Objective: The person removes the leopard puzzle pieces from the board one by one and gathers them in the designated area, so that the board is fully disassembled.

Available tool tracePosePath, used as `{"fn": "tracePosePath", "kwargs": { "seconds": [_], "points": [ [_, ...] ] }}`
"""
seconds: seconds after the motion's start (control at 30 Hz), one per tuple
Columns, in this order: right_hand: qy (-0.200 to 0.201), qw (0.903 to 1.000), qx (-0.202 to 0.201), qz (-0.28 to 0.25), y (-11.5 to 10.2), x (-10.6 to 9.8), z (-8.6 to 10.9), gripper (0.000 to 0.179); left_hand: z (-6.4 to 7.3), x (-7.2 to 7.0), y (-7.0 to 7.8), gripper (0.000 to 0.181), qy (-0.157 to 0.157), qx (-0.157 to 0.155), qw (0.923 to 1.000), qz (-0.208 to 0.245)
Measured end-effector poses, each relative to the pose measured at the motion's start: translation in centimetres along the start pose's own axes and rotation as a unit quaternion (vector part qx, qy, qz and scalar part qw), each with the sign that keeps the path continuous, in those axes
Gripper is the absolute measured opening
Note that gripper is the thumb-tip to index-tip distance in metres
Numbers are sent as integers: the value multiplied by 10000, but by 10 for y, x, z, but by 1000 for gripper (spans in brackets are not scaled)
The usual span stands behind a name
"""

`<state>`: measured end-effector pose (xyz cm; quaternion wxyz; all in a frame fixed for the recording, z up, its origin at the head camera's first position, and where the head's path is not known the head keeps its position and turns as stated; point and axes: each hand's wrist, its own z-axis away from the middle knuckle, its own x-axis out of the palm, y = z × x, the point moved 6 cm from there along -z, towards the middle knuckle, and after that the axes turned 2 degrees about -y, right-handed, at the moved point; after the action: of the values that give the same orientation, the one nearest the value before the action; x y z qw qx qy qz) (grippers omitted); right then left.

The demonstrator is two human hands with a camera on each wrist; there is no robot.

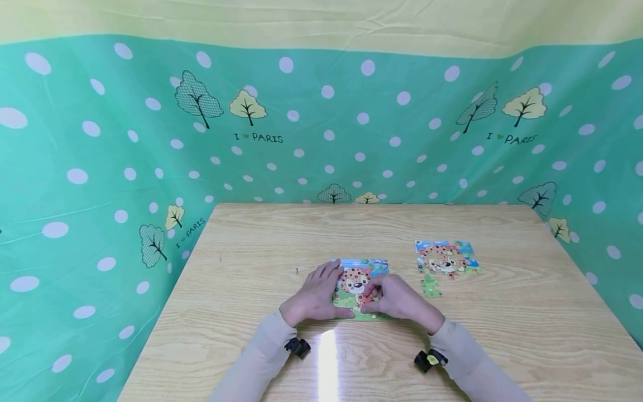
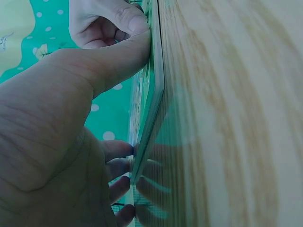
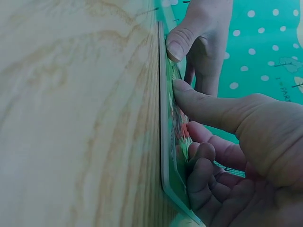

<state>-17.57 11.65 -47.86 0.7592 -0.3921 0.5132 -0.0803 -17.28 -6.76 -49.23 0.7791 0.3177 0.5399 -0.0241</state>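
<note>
A jigsaw puzzle board (image 1: 355,278) with a spotted cartoon leopard lies flat on the table in the head view. My left hand (image 1: 317,291) rests along its left side. The thumb (image 2: 125,54) presses the near edge, and the other fingertips touch the left side and the table. Over the lower right of the picture is my right hand (image 1: 397,298), its thumb (image 3: 189,94) and curled index finger on either side of a red-and-green puzzle piece (image 3: 182,130). Fingers partly hide that piece; whether it is raised I cannot tell.
To the right lies a second, partly joined leopard jigsaw (image 1: 444,258) with ragged edges. A loose green puzzle piece (image 1: 430,286) sits just below it. The wooden table (image 1: 251,240) reaches back to a green dotted curtain (image 1: 346,134).
</note>
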Motion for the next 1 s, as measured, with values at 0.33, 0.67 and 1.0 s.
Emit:
{"fn": "tracePosePath", "kwargs": {
  "seconds": [0.33,0.67,1.0],
  "points": [
    [22,9997,79,-235,5,-1,-2,29,1,-2,1,112,33,-20,10000,6],
    [-74,9983,55,-578,12,0,-3,23,0,0,1,112,17,-43,10000,-12],
    [-144,9956,-148,-917,18,-6,-1,12,1,1,1,113,-7,-22,10000,-3]
  ]
}}
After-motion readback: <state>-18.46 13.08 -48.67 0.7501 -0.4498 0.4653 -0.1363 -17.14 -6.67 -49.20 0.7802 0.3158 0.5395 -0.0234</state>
